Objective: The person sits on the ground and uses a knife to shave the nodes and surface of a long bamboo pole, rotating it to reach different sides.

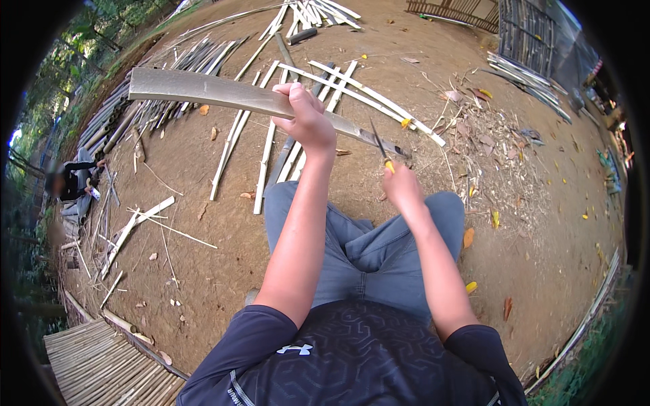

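My left hand point(308, 122) is closed around a long, flat bamboo strip point(203, 89), raised in front of me. The strip is widest at its left end and looks narrower toward the dark tip at the right. My right hand point(402, 186), above my right knee, grips a knife point(377, 139) with a yellow handle. Its thin dark blade points up and crosses the strip near that right end; whether the two touch, I cannot tell. Below the strip, several pale split bamboo strips point(267, 159) lie on the ground before my bent legs point(362, 250).
Bamboo poles point(169, 78) are heaped at the far left, and more pale strips point(315, 12) at the far middle. A person point(74, 179) sits at the left edge. Shavings and leaves point(497, 152) litter the right side. A slatted bamboo platform point(101, 365) stands lower left.
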A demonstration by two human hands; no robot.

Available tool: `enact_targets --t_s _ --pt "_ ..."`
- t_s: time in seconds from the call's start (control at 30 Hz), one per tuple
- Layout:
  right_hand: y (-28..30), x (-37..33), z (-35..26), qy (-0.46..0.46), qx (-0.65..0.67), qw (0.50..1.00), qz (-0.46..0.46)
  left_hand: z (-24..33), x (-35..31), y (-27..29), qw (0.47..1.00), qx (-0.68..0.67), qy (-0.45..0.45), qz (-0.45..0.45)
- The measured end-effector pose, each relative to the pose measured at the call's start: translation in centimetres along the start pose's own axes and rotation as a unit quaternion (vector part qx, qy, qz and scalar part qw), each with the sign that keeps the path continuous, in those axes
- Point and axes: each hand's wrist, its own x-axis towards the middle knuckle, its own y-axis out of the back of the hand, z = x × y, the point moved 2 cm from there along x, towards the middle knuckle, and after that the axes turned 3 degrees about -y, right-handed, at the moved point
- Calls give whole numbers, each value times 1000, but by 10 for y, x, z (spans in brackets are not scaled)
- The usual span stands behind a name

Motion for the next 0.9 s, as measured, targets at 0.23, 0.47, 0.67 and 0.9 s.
enact_targets --t_s 0.23,0.47,0.67,0.9 --pt "24 -26 -39 23 3 1000 -5 0 0 10 1000 1 -6 6" --pt "27 -2 -27 40 -39 998 -17 0 14 27 998 -30 6 -46" --pt "-9 25 13 6 -67 998 16 -9 13 14 993 -89 33 -76" --pt "15 -3 -36 40 -7 999 0 -8 20 20 995 -42 25 -88"
